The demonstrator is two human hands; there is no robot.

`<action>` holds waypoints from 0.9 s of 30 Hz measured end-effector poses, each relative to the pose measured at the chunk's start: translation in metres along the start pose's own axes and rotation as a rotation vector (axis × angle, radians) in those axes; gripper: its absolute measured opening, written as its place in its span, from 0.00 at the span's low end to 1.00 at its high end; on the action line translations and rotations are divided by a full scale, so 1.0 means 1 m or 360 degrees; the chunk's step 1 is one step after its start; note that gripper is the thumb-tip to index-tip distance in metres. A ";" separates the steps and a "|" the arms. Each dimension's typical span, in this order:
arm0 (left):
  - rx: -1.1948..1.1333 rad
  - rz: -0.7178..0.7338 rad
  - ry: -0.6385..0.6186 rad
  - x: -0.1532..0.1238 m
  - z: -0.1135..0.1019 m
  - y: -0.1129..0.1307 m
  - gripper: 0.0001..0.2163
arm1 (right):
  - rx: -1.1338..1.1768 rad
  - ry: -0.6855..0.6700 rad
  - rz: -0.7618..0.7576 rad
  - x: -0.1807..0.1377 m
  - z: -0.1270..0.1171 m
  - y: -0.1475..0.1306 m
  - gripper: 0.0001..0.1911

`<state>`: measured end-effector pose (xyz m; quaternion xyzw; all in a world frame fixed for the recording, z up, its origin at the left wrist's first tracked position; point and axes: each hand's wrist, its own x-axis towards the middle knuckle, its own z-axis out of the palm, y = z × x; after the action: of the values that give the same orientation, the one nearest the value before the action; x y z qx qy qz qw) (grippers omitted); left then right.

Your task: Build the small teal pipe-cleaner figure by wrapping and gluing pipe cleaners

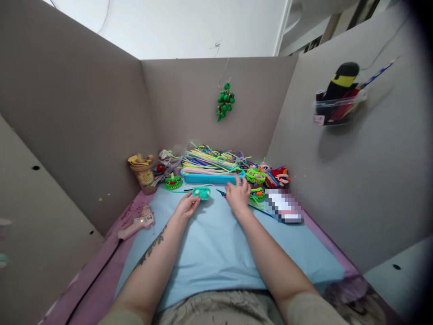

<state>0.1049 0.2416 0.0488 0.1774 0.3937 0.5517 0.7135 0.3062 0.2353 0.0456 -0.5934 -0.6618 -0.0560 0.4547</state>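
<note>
My left hand (187, 205) pinches a teal, fuzzy pipe-cleaner piece (201, 193) with two pale round spots on it, held just above the blue cloth. A teal strand trails from it to the left. My right hand (237, 194) is over the cloth in front of the tray, fingers apart. From under its left side pokes the dark pointed tip of a tool (221, 192), perhaps scissors or pliers; the rest is hidden by the hand. Beside the right hand lie green fuzzy pieces with orange bits (257, 195).
A blue tray (213, 178) heaped with pipe cleaners (213, 160) stands at the back. A green fuzzy figure (173, 181), a brown cup (144, 174) and a pink glue gun (138, 225) with a black cord are left. A blurred phone-like object (284, 206) lies right. Grey panels enclose three sides.
</note>
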 end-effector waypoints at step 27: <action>0.2454 0.1323 -0.0149 0.010 -0.019 -0.015 0.37 | 0.0221 -0.0819 -0.0357 -0.017 0.021 -0.011 0.39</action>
<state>0.1007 0.2428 0.0227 0.7617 0.5309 0.3392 0.1514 0.2835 0.2327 0.0272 -0.4785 -0.8193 0.0920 0.3023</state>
